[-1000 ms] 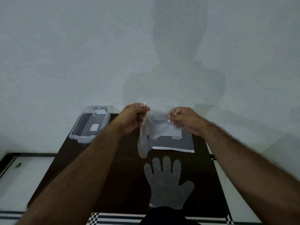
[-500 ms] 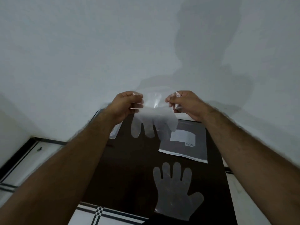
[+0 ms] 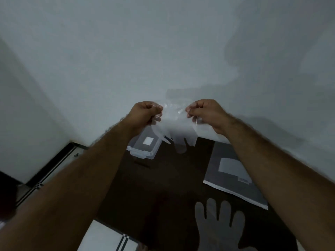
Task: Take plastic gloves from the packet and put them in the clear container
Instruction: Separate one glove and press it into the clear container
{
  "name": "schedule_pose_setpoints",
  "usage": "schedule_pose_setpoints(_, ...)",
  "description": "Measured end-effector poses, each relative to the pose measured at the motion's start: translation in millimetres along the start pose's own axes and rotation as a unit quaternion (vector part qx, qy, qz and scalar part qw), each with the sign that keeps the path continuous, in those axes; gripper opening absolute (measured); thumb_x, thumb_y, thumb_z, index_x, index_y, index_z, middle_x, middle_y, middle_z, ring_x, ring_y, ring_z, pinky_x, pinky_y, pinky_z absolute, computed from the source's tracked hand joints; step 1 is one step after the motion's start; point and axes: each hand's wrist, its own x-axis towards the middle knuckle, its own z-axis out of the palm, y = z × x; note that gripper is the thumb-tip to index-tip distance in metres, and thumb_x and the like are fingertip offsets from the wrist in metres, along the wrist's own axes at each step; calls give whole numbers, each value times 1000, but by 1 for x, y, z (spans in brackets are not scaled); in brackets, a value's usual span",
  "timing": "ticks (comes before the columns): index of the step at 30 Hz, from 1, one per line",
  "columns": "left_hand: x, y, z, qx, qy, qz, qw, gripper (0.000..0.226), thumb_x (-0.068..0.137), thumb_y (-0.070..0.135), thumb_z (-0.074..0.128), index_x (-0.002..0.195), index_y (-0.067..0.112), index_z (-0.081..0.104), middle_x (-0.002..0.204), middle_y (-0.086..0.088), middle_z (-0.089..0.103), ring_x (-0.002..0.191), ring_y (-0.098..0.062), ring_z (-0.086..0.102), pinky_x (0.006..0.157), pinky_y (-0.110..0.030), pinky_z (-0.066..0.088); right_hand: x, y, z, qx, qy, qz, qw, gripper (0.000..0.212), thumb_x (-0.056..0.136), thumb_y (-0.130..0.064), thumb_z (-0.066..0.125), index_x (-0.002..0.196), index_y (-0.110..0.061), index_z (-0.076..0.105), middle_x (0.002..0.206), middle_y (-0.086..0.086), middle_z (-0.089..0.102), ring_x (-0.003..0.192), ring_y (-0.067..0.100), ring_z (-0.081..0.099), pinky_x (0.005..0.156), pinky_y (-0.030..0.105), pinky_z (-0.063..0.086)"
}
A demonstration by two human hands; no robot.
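Both hands hold one thin clear plastic glove (image 3: 176,127) up in front of the wall, fingers hanging down. My left hand (image 3: 145,113) pinches its left cuff edge and my right hand (image 3: 205,113) pinches the right edge. The clear container (image 3: 144,146) sits open on the dark table just below my left hand, a white label showing through its floor. The glove packet (image 3: 233,175), grey with a white label, lies flat to the right. A second clear glove (image 3: 220,227) lies spread flat on the table near me.
The dark table (image 3: 163,187) stands against a pale wall (image 3: 126,60). Tiled floor (image 3: 105,238) with black stripes shows at the lower left, and a dark skirting strip (image 3: 52,163) runs along the left wall.
Both hands have carried the glove left, over the container's near edge. My view has swung left, so the container shows again and the packet and flat glove sit further right.
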Motion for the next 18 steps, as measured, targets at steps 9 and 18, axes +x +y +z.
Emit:
schedule_pose_setpoints(9,94,-41,-109,38,19,-2,999,20,97,9,76,109,-6,74,89,-14,77,74,-23,71,71,-36,58,101,15,98,-22,27,0,999,8,91,0,76,95,-7,79,82,6,80,66,13,69,58,21,53)
schedule_pose_setpoints(18,206,-70,-167,86,-42,13,995,12,94,4,76,103,-4,75,88,-8,81,75,-17,74,65,-24,54,196,41,161,-16,117,26,993,8,90,3,75,95,-2,78,78,2,77,69,17,67,63,18,51)
